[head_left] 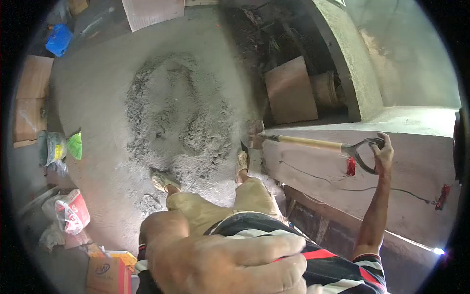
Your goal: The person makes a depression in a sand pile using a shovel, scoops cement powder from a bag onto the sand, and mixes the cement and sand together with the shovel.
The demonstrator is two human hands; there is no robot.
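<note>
My right hand (383, 153) is closed around the black D-shaped grip of a shovel (308, 142), out to the right with the arm extended. The shovel has a pale wooden shaft, and its blade points down to the floor beside my right shoe. Close to the camera, my left hand (235, 262) is held in front of my striped shirt, fingers stretched out and nothing seen in them. In front of my feet a wet grey heap of mortar (178, 112) spreads over the concrete floor, with a hollow in its middle.
At left are a bucket (50, 147), a green scoop-like piece (75, 145), a red-and-white bag (74, 211), a carton (105, 275) and a blue container (59, 40). To the right stand a low wall (416, 147) with loose wires and a board (292, 90).
</note>
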